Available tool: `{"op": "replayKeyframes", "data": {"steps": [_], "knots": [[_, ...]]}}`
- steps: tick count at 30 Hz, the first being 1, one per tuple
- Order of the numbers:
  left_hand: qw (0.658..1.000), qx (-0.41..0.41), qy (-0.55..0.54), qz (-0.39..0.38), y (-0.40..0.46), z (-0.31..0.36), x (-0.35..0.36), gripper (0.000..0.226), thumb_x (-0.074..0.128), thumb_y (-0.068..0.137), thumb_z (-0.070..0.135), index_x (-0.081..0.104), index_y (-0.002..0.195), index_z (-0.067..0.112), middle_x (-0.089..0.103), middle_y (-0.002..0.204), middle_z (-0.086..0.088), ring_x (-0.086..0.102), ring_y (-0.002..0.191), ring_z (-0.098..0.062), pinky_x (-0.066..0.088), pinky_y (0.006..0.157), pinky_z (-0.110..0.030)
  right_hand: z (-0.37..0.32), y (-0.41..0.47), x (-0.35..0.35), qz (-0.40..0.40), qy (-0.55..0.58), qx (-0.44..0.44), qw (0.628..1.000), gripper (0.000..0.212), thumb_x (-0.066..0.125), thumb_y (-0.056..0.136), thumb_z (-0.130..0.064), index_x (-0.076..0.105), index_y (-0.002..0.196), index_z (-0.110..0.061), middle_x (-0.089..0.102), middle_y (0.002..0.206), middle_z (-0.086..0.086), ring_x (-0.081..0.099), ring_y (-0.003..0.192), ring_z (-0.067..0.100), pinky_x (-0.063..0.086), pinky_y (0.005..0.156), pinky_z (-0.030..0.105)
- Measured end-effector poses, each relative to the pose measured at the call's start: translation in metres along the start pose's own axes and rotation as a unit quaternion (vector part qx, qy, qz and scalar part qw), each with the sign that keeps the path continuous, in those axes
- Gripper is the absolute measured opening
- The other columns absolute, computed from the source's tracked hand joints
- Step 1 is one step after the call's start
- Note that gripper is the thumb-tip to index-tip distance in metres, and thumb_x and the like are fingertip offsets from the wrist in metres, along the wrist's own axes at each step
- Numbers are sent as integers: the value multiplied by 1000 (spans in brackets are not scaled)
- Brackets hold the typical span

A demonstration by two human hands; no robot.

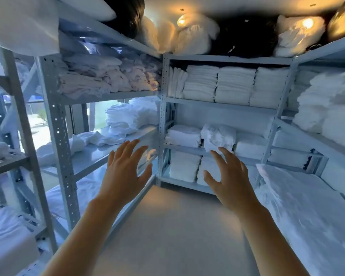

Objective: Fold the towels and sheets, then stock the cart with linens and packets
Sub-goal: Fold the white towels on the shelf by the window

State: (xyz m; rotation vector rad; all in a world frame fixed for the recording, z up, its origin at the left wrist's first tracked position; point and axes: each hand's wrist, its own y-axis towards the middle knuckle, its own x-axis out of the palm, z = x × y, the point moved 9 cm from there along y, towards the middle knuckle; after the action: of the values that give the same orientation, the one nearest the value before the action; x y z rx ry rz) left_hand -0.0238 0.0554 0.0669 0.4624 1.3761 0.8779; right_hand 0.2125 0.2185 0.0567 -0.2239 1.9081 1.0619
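Observation:
I stand in a linen store with both arms stretched forward. My left hand [126, 168] and my right hand [227, 176] hang in the air with fingers spread, holding nothing. Beyond my right fingertips a loosely bundled white towel [217, 136] sits on the back rack's middle shelf [189, 149], beside a folded stack [184, 135]. Neat stacks of folded white towels [217, 83] fill the shelf above. Crumpled white cloths [100, 137] lie on the left rack's shelf [108, 150], next to a rough pile of sheets [127, 118]. No cart is in view.
Grey metal racks line the left [57, 120], back and right walls. Bagged pillows or duvets [193, 34] sit on top. Pinkish folded linen [100, 78] fills the upper left shelf. Plastic-wrapped bedding [307, 206] lies low on the right. A strip of pale floor [173, 232] runs between the racks.

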Motion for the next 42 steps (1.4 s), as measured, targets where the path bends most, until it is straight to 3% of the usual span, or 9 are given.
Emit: {"op": "replayKeyframes", "data": {"steps": [7,13,22,27,31,36,42], "knots": [[999,-31,-6,-33,37,-54,44,51,57,99,47,52,145,26,41,159,-1,34,149,-29,30,119,-57,-4,56,53,-16,0,0,1000,69,41,97,-59,32,158,-29,21,167,-5,17,155,18,19,125,53],[999,-35,1,-32,74,-68,86,55,47,97,53,52,146,27,39,160,0,32,149,-28,29,120,-55,23,103,82,-8,7,-5,1000,67,48,100,-54,34,158,-26,22,167,-3,17,155,20,18,125,53],[999,-36,15,-22,154,-47,187,56,47,96,52,55,143,23,43,158,-2,34,148,-30,31,118,-58,118,192,132,-17,17,-18,1000,68,45,100,-56,31,159,-26,20,168,-2,15,156,20,17,125,54],[998,-42,25,-31,207,-21,263,48,58,98,43,55,142,22,43,156,-4,36,146,-31,32,116,-61,186,256,157,-29,19,-23,999,68,43,100,-57,30,160,-27,17,168,-3,13,156,20,16,125,54],[998,-51,40,-27,237,-11,307,53,52,95,48,57,139,22,45,155,-5,39,144,-31,34,116,-57,225,303,181,-43,34,-39,998,70,39,98,-61,30,159,-28,18,168,-2,14,156,21,17,125,55],[994,-83,60,-38,253,-24,346,49,59,97,47,54,141,26,43,157,-2,36,145,-27,31,119,-55,253,344,220,-59,75,-47,994,68,40,97,-60,34,157,-28,22,167,-2,16,155,21,16,125,54],[990,-106,86,-31,270,-57,373,52,50,95,53,54,139,26,44,155,-1,39,144,-26,34,118,-51,254,386,268,-73,101,-72,990,64,46,100,-55,35,156,-26,23,166,-2,19,154,21,18,124,55]]}}
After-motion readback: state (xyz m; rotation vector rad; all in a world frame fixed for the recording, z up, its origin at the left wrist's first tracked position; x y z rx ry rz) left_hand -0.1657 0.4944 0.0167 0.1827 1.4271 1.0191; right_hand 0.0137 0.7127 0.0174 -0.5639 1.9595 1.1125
